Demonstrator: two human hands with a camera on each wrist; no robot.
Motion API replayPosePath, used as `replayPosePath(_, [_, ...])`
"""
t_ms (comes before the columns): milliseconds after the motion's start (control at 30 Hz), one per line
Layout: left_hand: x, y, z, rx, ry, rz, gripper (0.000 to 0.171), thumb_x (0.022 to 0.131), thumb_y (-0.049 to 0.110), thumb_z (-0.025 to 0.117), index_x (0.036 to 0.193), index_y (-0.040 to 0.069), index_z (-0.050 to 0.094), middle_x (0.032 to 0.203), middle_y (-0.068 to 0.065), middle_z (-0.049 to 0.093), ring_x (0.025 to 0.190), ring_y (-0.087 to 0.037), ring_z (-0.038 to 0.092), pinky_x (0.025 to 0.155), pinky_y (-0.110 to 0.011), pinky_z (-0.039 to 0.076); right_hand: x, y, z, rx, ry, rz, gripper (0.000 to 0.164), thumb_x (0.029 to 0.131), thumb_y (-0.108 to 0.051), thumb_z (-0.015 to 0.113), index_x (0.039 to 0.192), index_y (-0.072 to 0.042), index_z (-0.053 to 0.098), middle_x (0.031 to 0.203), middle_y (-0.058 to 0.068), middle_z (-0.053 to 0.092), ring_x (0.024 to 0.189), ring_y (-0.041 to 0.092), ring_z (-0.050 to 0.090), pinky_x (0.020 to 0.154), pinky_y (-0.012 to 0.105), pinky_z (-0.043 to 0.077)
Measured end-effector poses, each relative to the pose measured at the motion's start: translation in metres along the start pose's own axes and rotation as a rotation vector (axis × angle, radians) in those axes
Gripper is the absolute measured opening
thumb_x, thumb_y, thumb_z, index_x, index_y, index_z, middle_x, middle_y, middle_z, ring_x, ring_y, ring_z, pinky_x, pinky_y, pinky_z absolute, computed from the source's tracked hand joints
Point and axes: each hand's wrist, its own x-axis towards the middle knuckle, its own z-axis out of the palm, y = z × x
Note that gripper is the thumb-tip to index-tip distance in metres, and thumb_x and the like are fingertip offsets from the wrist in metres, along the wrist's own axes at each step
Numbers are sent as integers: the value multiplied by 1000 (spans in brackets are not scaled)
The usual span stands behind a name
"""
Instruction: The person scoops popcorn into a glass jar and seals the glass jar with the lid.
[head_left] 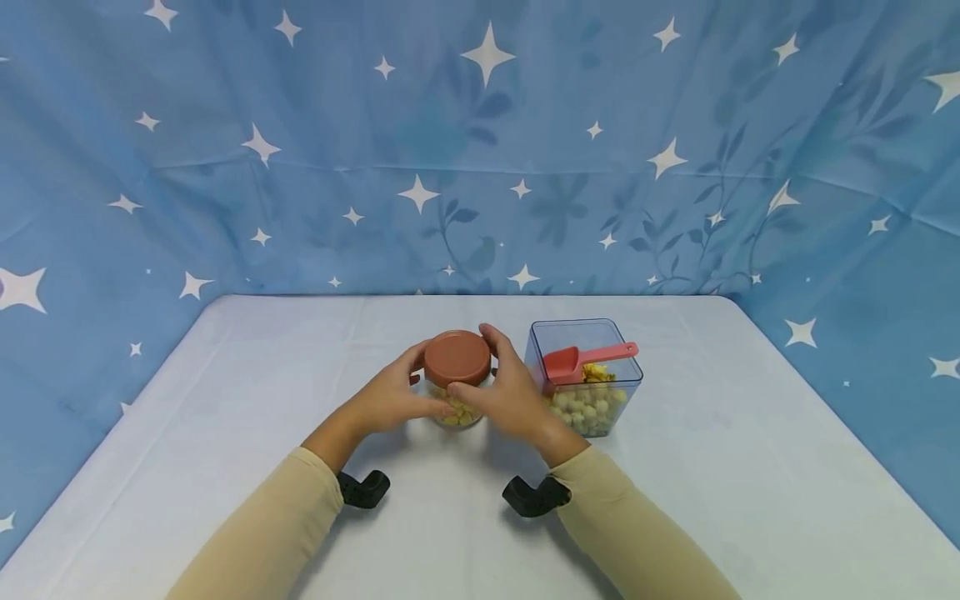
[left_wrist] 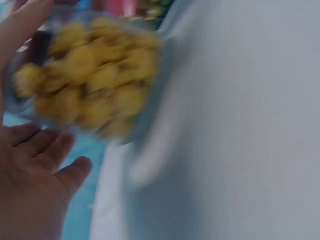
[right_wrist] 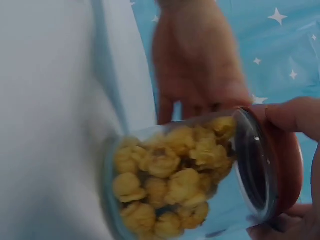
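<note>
Between my two hands stands a clear jar (head_left: 459, 414) of yellow popcorn, with a reddish-brown lid (head_left: 457, 357) on its top. My left hand (head_left: 392, 393) holds the jar from the left, thumb across its front and fingers toward the back. From the right, my right hand (head_left: 513, 400) grips the lid, with the thumb at its front edge and the fingers behind. In the right wrist view, the popcorn (right_wrist: 165, 180) fills the lower part of the jar, below the lid (right_wrist: 285, 165). The left wrist view is blurred and shows popcorn (left_wrist: 95, 75) close up.
Right of the jar, close to my right hand, stands a clear square container (head_left: 534, 354) of pale round pieces and some yellow popcorn. A pink scoop (head_left: 566, 364) lies in it, its handle over the rim. A white-covered table (head_left: 750, 467) meets a blue starry curtain (head_left: 555, 233) behind.
</note>
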Motion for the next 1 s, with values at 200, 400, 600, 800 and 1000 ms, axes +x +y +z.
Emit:
replayPosePath(200, [6, -10, 20, -62, 92, -30, 88, 78, 21, 85, 151, 9, 37, 141, -7, 52, 134, -27, 45, 109, -54, 37, 3, -4, -2, 11, -14, -9, 90, 85, -19, 78, 154, 3, 25, 147, 16, 44, 131, 28, 46, 106, 49, 42])
replayPosePath(400, [5, -10, 23, -61, 123, -34, 84, 81, 20, 84, 150, 8, 38, 142, -9, 51, 135, -28, 45, 107, -53, 40, 2, -5, 8, -121, 147, -55, 94, 78, -26, 88, 148, 8, 35, 140, 21, 48, 124, 31, 51, 99, 48, 48])
replayPosePath(600, [6, -11, 21, -82, 93, -22, 84, 80, 23, 85, 150, 11, 39, 140, -4, 53, 133, -25, 47, 107, -51, 40, 3, -4, 0, -102, 20, -33, 89, 86, -24, 79, 154, 4, 28, 144, 18, 46, 128, 30, 50, 104, 49, 45])
replayPosePath(800, [5, -12, 23, -51, 110, -47, 83, 80, 22, 85, 150, 11, 40, 140, -5, 53, 134, -26, 46, 107, -51, 40, -2, -6, 6, -172, 126, -65, 87, 83, -27, 82, 148, 8, 37, 136, 22, 51, 121, 33, 54, 98, 50, 49])
replayPosePath(1000, [4, -11, 23, -33, 126, -65, 84, 80, 20, 84, 150, 9, 39, 141, -7, 53, 136, -29, 45, 107, -51, 41, -1, -7, 14, -238, 185, -84, 93, 81, -35, 84, 148, 9, 35, 136, 24, 47, 114, 33, 54, 91, 49, 52])
